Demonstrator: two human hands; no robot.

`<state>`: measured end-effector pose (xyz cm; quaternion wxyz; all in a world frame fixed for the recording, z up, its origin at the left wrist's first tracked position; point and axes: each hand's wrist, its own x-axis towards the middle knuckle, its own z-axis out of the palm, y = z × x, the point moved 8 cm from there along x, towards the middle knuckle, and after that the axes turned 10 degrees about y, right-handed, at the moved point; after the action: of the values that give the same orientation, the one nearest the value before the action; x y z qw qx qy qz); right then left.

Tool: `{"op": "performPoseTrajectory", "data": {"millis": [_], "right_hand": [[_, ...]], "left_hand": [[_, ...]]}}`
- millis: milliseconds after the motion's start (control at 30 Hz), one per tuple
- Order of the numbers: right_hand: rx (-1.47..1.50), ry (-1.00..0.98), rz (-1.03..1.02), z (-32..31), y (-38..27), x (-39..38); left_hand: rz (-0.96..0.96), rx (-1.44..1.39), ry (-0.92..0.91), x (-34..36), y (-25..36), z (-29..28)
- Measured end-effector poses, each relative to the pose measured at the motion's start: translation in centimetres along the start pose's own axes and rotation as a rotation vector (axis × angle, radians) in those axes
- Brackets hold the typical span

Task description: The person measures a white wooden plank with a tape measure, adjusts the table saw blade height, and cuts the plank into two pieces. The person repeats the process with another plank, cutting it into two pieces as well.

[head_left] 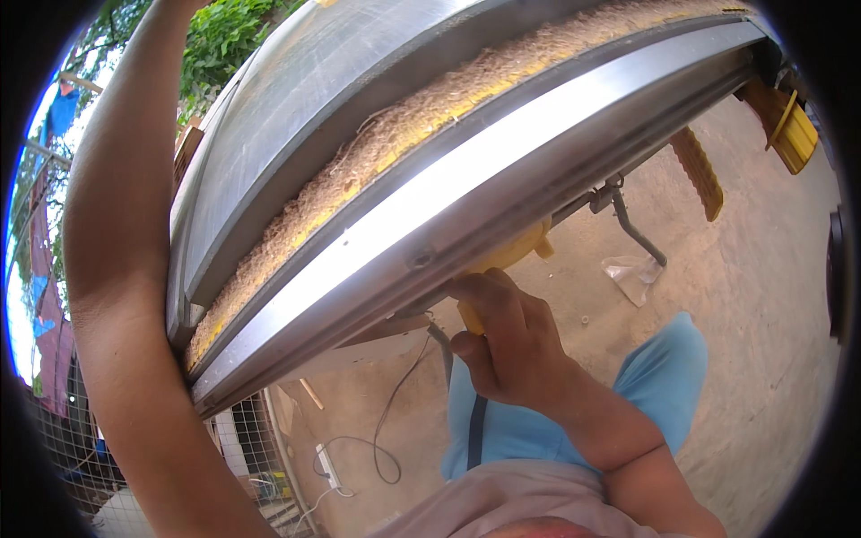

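My right hand (516,336) is below the front edge of a metal-topped machine table that looks like a table saw (332,72). Its fingers and thumb are closed around the yellow handle (470,317) of a round yellow handwheel (516,248), partly hidden by the front rail and my fingers. My left arm (126,296) stretches up along the table's left end, and its hand lies beyond the upper edge of the picture. Sawdust (395,134) lies thick in a band between the tabletop and the shiny metal front rail (404,197).
Yellow plastic pieces (789,134) hang at the table's right end. A bent metal leg (637,224) stands near a clear plastic bag (632,276) on the concrete floor (753,296). A dark cable (381,430) and white power strip (328,466) lie lower left, beside wire mesh (247,435).
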<state>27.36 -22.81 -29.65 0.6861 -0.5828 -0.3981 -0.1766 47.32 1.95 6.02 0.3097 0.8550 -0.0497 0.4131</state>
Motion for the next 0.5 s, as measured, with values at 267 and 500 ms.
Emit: {"op": "performPoseTrajectory", "data": {"millis": [267,500], "right_hand": [[-0.007,-0.001,-0.014,-0.01,0.18,0.22],[-0.006,0.004,-0.006,0.09,0.15,0.27]], "left_hand": [[0.003,0.016,0.01,0.21,0.56,0.25],[-0.008,0.027,0.025,0.06,0.74,0.17]]}}
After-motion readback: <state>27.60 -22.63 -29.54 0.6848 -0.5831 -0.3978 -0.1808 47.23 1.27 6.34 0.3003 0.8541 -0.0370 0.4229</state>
